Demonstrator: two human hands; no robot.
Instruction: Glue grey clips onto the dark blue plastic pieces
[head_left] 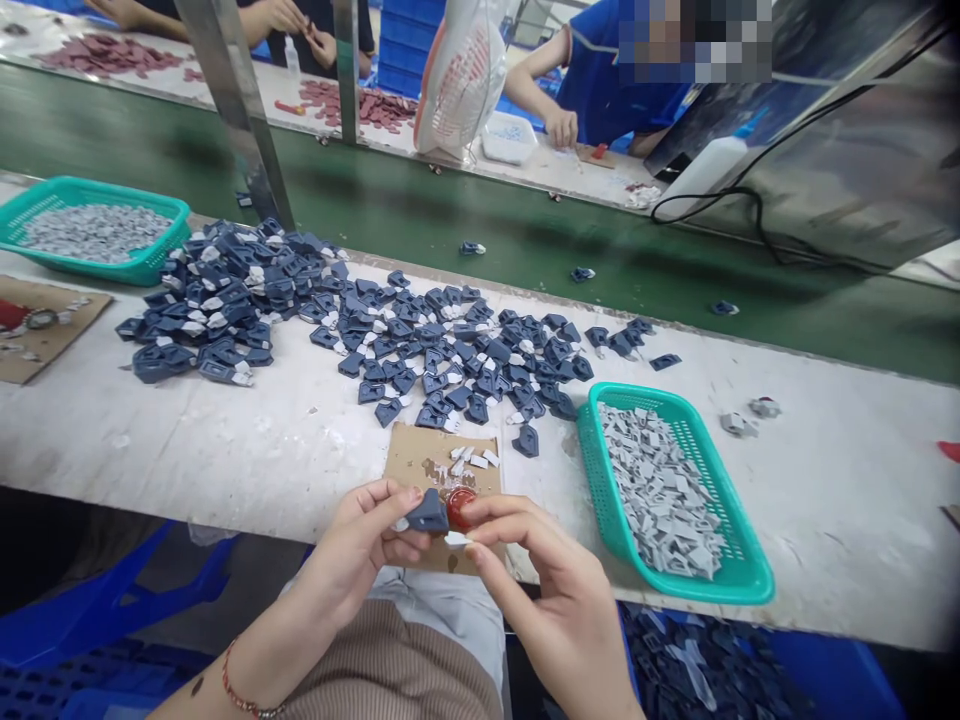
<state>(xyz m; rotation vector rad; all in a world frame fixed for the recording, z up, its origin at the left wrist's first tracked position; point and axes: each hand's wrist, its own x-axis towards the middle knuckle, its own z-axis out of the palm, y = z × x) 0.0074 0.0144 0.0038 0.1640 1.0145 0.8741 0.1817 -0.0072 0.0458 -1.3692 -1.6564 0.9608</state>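
Observation:
Between its thumb and fingers my left hand (375,530) holds a dark blue plastic part (429,512), with a pale bit showing at its left end. My right hand (525,550) pinches a small white piece (456,540) just right of and slightly below the blue part; the two look apart. Behind my right fingertips sits a round red item (460,503) on a brown cardboard sheet (405,450). Several small white pieces (472,460) lie on that sheet near wet-looking marks. A large spread of blue parts with white bits (450,350) covers the table beyond.
A green basket (754,560) of grey-white pieces stands at the right, another green basket (176,250) at the far left. Behind the table runs a green belt (525,240) with a few blue parts. People work across it. A metal post (240,110) rises at the back left.

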